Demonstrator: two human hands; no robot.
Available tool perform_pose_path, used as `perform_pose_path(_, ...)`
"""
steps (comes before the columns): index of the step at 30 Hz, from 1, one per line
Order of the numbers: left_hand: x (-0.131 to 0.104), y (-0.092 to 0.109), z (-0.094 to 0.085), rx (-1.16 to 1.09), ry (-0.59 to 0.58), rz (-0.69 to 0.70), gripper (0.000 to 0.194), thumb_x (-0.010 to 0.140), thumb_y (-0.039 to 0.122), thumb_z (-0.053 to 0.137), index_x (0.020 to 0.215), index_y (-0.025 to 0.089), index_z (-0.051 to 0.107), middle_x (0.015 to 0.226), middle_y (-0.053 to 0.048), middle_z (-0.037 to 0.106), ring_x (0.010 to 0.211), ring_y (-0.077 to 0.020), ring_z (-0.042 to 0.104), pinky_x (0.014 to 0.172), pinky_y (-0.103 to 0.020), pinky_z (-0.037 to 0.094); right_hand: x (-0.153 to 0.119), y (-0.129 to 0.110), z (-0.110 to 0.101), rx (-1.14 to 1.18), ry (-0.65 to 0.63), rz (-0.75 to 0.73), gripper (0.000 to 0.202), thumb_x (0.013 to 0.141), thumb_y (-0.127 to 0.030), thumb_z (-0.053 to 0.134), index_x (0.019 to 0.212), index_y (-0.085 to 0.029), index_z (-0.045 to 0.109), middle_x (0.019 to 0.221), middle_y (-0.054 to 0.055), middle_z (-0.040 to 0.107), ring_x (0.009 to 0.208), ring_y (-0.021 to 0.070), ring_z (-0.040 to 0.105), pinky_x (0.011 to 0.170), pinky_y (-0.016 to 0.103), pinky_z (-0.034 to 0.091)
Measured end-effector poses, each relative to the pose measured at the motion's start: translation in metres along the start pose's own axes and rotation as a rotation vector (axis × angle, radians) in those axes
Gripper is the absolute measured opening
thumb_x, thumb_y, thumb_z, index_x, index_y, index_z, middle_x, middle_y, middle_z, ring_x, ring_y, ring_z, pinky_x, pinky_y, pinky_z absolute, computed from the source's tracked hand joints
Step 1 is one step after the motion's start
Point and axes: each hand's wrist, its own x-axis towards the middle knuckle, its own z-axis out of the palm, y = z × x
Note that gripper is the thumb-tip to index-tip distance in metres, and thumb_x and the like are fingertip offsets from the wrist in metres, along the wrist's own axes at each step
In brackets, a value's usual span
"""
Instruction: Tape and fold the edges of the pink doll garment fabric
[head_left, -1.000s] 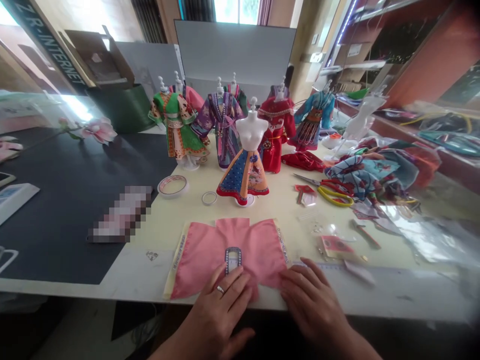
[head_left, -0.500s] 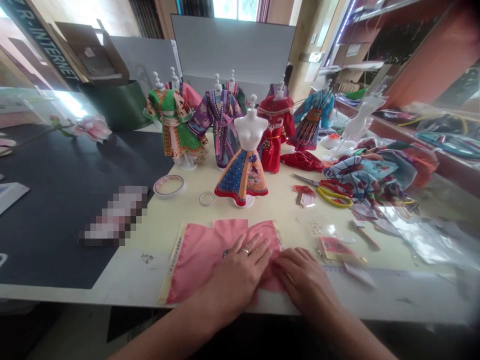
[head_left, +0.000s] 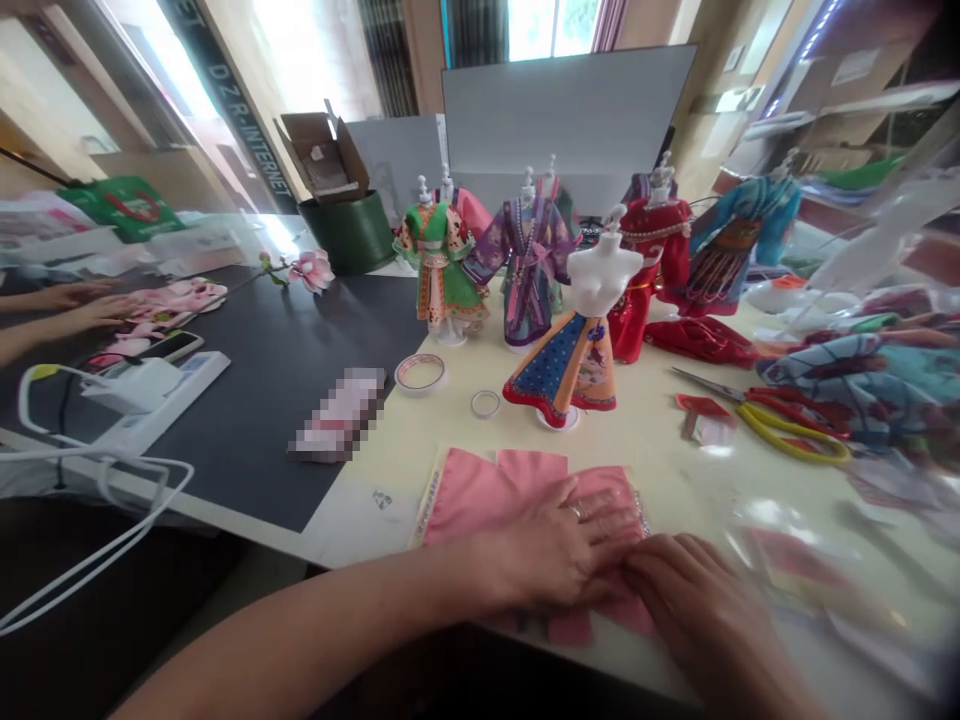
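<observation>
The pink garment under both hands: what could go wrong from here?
The pink garment hangs over the table edge, so it may slide off under the left hand and right hand. The half-dressed mannequin stands just behind; a forward push could tip it.

dark slanted banner (head_left: 225,95): white capitals, "DZR-INTERNET" as far as it reads, the start cut off
green bag (head_left: 124,205): red round mark, no letters legible
strip beside pink fabric (head_left: 429,492): small print, too fine to read
</observation>
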Motion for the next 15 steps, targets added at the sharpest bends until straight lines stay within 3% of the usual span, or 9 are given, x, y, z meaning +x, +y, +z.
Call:
perform_pose_path(5,-0.002,0.001,-0.001,-0.066,-0.033,-0.023,0.057,0.097,0.040,0.041,0.146,0.014,0.023,0.152,-0.006,0.029,0.142,-0.0276,0.019,0.115,-0.058,0.017,-0.003,0.004,0.001,-0.023,-0.030,-0.007,0.025,0.100,-0.028,0.037,0.090,-0.023,0.059,0.084,0.002,0.061,0.075,0.0188,0.055,0.069,0.033,0.042)
perform_pose_path(11,-0.004,-0.003,0.008,-0.061,0.032,0.009,0.056,0.098,0.040,0.036,0.146,0.013,0.023,0.152,-0.005,0.029,0.142,-0.0243,0.020,0.117,-0.046,0.021,0.001,0.008,0.001,-0.047,-0.045,-0.088,0.024,0.098,-0.023,0.036,0.088,-0.022,0.058,0.079,0.002,0.062,0.069,0.0163,0.057,0.065,0.029,0.046)
perform_pose_path(15,-0.004,-0.005,0.009,-0.067,0.027,0.013,0.056,0.099,0.041,0.034,0.147,0.015,0.022,0.152,-0.004,0.029,0.142,-0.0243,0.019,0.117,-0.046,0.020,0.005,0.004,-0.002,-0.034,0.008,-0.107,0.032,0.100,-0.026,0.032,0.082,-0.022,0.058,0.073,0.002,0.061,0.063,0.0161,0.057,0.061,0.029,0.047)
